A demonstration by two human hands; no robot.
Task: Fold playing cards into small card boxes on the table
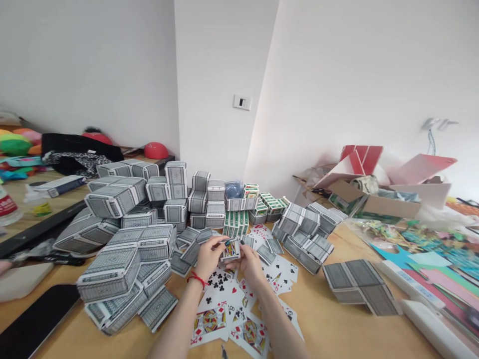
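Note:
Both of my hands meet over the middle of the wooden table (329,324). My left hand (209,255) and my right hand (250,263) are closed on a small stack of playing cards (231,249) held face up between them. A red string is tied round my left wrist. Loose face-up cards (232,311) lie spread on the table under my forearms. Grey patterned card packs (123,244) are piled to the left and behind my hands.
More grey packs (307,232) and flattened grey sleeves (359,284) lie to the right. Green card boxes (262,202) stand behind. An open cardboard box (377,199), coloured paper sheets (430,254), a dark phone (33,321) and a black bar (41,227) ring the table.

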